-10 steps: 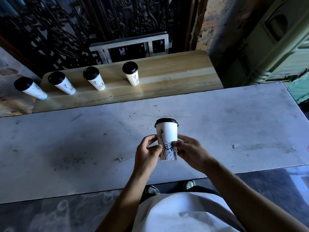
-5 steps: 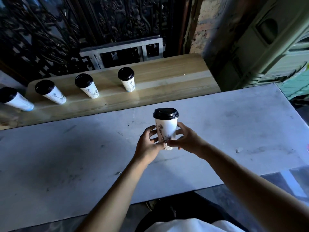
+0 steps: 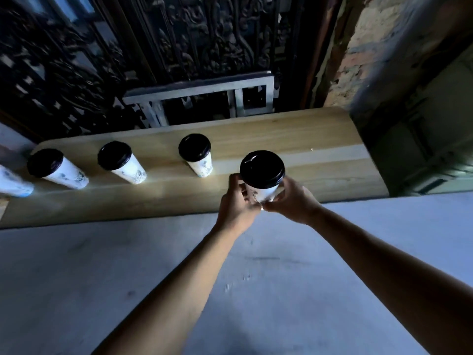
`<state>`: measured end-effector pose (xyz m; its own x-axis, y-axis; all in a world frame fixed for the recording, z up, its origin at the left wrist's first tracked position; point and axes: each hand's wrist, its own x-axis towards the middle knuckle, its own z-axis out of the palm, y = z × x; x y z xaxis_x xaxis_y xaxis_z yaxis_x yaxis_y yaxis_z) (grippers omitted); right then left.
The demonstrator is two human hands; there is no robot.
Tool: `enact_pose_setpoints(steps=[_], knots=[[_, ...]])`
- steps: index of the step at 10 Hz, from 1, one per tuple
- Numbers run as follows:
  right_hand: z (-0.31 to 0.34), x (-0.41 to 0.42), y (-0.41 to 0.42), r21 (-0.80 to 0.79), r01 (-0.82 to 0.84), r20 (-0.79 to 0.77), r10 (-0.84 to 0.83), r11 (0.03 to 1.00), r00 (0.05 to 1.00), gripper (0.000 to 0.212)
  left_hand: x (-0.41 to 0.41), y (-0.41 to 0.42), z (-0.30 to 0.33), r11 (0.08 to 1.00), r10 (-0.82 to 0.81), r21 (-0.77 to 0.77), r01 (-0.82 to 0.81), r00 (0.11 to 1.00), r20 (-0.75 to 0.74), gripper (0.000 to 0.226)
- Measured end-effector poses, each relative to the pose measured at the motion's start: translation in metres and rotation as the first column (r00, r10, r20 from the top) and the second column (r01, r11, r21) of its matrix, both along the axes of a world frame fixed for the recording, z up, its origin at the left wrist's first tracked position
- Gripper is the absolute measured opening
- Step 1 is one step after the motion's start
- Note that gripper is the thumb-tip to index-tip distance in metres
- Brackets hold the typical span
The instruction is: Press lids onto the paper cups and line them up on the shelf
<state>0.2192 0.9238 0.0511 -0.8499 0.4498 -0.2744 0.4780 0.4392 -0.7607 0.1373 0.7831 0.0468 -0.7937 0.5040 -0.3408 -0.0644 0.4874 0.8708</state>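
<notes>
The picture is dim. A bright patch of light falls on the shelf (image 3: 256, 139) near the cups (image 3: 122, 165). The dark screen (image 3: 179, 47) behind it looks smeared. Cups at the shelf's left end lean and blur.

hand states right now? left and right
Left hand: closed on the lidded cup, gripping its lower left side.
Right hand: closed on the same cup, from the right.

No readable text anywhere
</notes>
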Motion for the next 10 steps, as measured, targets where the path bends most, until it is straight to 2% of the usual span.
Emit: enact_pose_setpoints(steps=[1,2,4,6,8,10], knots=[[-0.031,-0.046,0.044,0.108,-0.025,-0.072,0.033,0.994,0.997,0.068,-0.046,0.045,-0.059,0.999,0.027,0.040,-0.023,0.996,-0.085,0.068],[-0.053,-0.064,0.066,0.146,-0.027,-0.087,0.040,0.989,0.995,0.061,-0.070,0.068,-0.091,1.000,0.007,0.018,-0.004,0.985,-0.172,0.062],[-0.098,-0.089,0.100,0.201,-0.018,-0.074,0.033,0.979,0.997,0.054,-0.093,0.100,-0.108,0.999,-0.043,-0.027,0.036,0.946,-0.322,0.058],[-0.107,-0.105,0.110,0.208,-0.042,-0.094,0.062,0.977,0.994,0.062,-0.111,0.109,-0.123,0.999,-0.026,-0.036,0.017,0.962,-0.273,0.054],[-0.117,-0.111,0.112,0.189,-0.023,-0.094,0.041,0.982,0.995,0.054,-0.119,0.114,-0.128,0.998,-0.061,-0.051,0.048,0.960,-0.275,0.057],[-0.124,-0.118,0.104,0.133,0.071,-0.106,-0.057,0.989,0.993,0.071,-0.113,0.117,-0.119,0.998,-0.048,-0.042,0.038,0.957,-0.286,0.059]])
